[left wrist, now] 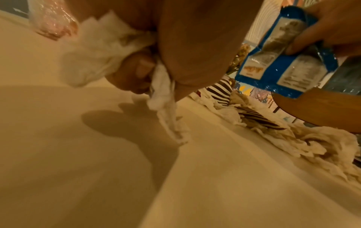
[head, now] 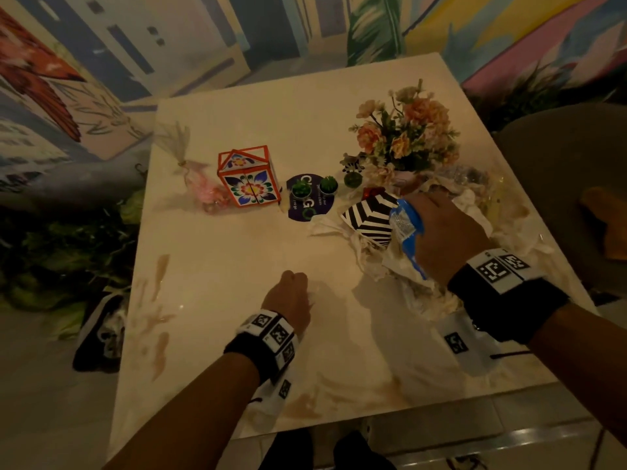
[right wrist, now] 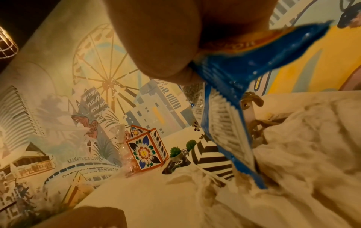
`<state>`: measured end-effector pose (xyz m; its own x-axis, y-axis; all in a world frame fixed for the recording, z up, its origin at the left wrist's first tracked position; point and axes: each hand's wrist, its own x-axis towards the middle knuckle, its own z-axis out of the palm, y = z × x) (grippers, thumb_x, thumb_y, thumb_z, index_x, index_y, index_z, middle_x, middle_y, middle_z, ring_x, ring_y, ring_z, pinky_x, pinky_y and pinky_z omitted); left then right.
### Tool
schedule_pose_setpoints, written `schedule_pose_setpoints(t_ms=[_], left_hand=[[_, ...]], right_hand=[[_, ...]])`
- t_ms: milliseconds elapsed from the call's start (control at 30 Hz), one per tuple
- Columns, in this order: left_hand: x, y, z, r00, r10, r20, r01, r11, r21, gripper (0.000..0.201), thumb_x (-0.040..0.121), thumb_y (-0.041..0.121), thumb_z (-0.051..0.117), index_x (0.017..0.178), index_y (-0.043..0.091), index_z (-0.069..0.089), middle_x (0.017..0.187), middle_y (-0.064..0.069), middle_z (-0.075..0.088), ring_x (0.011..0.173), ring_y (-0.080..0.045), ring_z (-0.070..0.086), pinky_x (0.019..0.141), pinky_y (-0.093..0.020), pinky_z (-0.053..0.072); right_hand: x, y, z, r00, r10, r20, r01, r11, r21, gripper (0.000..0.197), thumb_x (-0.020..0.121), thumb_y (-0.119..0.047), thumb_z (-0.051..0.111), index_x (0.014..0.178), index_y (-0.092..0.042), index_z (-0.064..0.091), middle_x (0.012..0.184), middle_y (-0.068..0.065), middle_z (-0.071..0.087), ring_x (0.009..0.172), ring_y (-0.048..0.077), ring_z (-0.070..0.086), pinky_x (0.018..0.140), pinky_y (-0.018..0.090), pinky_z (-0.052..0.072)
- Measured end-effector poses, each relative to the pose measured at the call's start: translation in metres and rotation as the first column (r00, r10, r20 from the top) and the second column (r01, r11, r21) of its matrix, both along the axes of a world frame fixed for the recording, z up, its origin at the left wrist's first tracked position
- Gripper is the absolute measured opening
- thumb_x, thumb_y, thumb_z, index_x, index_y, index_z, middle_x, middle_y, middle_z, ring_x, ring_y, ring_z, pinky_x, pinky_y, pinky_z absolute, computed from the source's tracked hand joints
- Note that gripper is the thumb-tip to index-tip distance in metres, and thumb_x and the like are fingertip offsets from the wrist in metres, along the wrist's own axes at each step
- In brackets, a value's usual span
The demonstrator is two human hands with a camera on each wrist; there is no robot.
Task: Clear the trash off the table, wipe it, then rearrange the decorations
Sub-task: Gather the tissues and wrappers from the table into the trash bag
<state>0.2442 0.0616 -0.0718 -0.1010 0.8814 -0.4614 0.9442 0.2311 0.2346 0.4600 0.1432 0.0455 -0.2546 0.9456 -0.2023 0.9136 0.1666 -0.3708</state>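
Note:
My left hand (head: 291,293) (left wrist: 152,64) is curled round a crumpled white tissue (left wrist: 101,50), held just above the middle of the pale table (head: 220,266). My right hand (head: 441,228) pinches a blue snack wrapper (head: 405,225) (left wrist: 283,54) (right wrist: 224,86) above a heap of soiled tissues (head: 424,290) (left wrist: 302,141) (right wrist: 293,154) at the right. A black-and-white striped box (head: 369,218) (right wrist: 213,158) lies on its side among the tissues. Decorations stand behind: a floral paper house box (head: 247,181) (right wrist: 144,152), two small potted succulents (head: 314,188) on a purple coaster, a flower bouquet (head: 407,130).
A pink cellophane-wrapped favour (head: 200,184) (left wrist: 52,20) lies left of the house box. Crumpled clear plastic (head: 468,174) sits beside the bouquet. Brown smears (head: 159,313) mark the table's left side. A dark bag (head: 101,330) sits on the floor left; a chair (head: 576,184) stands right.

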Motion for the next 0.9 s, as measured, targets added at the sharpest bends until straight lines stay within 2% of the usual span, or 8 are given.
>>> schedule_pose_setpoints(t_ms=[133, 267, 367, 433, 500, 567, 767, 900], left_hand=[[0.005, 0.000, 0.002, 0.997, -0.065, -0.034, 0.064, 0.997, -0.037, 0.036, 0.093, 0.022, 0.051, 0.123, 0.006, 0.038, 0.127, -0.013, 0.037, 0.106, -0.032, 0.054, 0.084, -0.036, 0.043], [0.005, 0.000, 0.005, 0.997, -0.076, -0.035, 0.075, 0.997, -0.022, 0.038, 0.092, 0.017, 0.052, 0.124, 0.003, 0.036, 0.130, -0.014, 0.033, 0.105, -0.031, 0.055, 0.083, -0.034, 0.044], [-0.005, -0.001, 0.011, 1.000, 0.021, 0.016, -0.021, 1.000, -0.003, 0.032, 0.090, 0.017, 0.054, 0.118, 0.005, 0.042, 0.122, -0.014, 0.045, 0.104, -0.031, 0.055, 0.082, -0.035, 0.043], [-0.020, -0.001, 0.021, 0.990, 0.119, 0.078, -0.124, 0.990, 0.063, 0.020, 0.090, 0.012, 0.050, 0.108, 0.005, 0.047, 0.112, -0.015, 0.054, 0.100, -0.032, 0.056, 0.076, -0.031, 0.040], [-0.042, 0.000, 0.038, 0.959, 0.226, 0.173, -0.251, 0.958, 0.140, 0.007, 0.092, 0.011, 0.047, 0.097, 0.007, 0.048, 0.101, -0.017, 0.059, 0.092, -0.035, 0.058, 0.068, -0.030, 0.036], [-0.070, -0.002, 0.054, 0.937, 0.287, 0.199, -0.328, 0.919, 0.219, 0.005, 0.093, 0.013, 0.048, 0.093, 0.008, 0.047, 0.093, -0.020, 0.061, 0.086, -0.036, 0.059, 0.063, -0.028, 0.034], [-0.177, -0.014, 0.062, 0.884, 0.452, 0.122, -0.465, 0.822, 0.329, 0.015, 0.090, 0.018, 0.055, 0.100, 0.008, 0.049, 0.098, -0.020, 0.062, 0.093, -0.039, 0.059, 0.073, -0.035, 0.044], [-0.249, -0.030, 0.050, 0.842, 0.530, 0.098, -0.530, 0.780, 0.334, 0.012, 0.092, 0.019, 0.053, 0.097, 0.008, 0.050, 0.091, -0.013, 0.058, 0.089, -0.033, 0.057, 0.069, -0.032, 0.038]], right_hand=[[-0.012, 0.007, 0.004, 0.999, 0.012, -0.045, -0.011, 1.000, 0.019, 0.060, 0.086, -0.003, 0.054, 0.141, -0.016, 0.033, 0.143, 0.010, 0.036, 0.127, 0.033, 0.041, 0.101, 0.042, 0.039], [-0.022, 0.010, 0.004, 0.999, 0.046, -0.013, -0.046, 0.999, 0.016, 0.058, 0.085, -0.006, 0.054, 0.139, -0.017, 0.034, 0.140, 0.009, 0.038, 0.125, 0.034, 0.044, 0.101, 0.044, 0.041], [-0.027, 0.010, 0.003, 0.997, 0.078, -0.003, -0.077, 0.997, 0.023, 0.056, 0.085, -0.007, 0.053, 0.138, -0.017, 0.036, 0.139, 0.009, 0.040, 0.121, 0.036, 0.047, 0.099, 0.047, 0.043], [-0.030, 0.009, 0.003, 0.995, 0.097, -0.002, -0.097, 0.995, 0.023, 0.055, 0.085, -0.009, 0.052, 0.137, -0.019, 0.037, 0.138, 0.008, 0.041, 0.120, 0.036, 0.048, 0.097, 0.048, 0.043], [-0.036, 0.007, 0.004, 0.993, 0.112, 0.031, -0.112, 0.994, 0.009, 0.055, 0.087, -0.013, 0.054, 0.138, -0.021, 0.036, 0.139, 0.007, 0.040, 0.120, 0.034, 0.048, 0.096, 0.045, 0.044], [-0.045, 0.006, 0.004, 0.990, 0.132, 0.055, -0.133, 0.991, 0.015, 0.054, 0.088, -0.012, 0.051, 0.139, -0.021, 0.035, 0.137, 0.007, 0.040, 0.118, 0.034, 0.049, 0.093, 0.043, 0.046], [-0.107, -0.001, 0.008, 0.972, 0.229, 0.054, -0.233, 0.970, 0.069, 0.050, 0.089, -0.013, 0.050, 0.137, -0.020, 0.036, 0.131, 0.006, 0.044, 0.113, 0.032, 0.052, 0.090, 0.040, 0.049], [-0.179, -0.017, 0.007, 0.955, 0.296, -0.003, -0.294, 0.951, 0.090, 0.047, 0.089, -0.016, 0.053, 0.134, -0.020, 0.040, 0.132, 0.005, 0.047, 0.111, 0.032, 0.054, 0.090, 0.042, 0.049]])
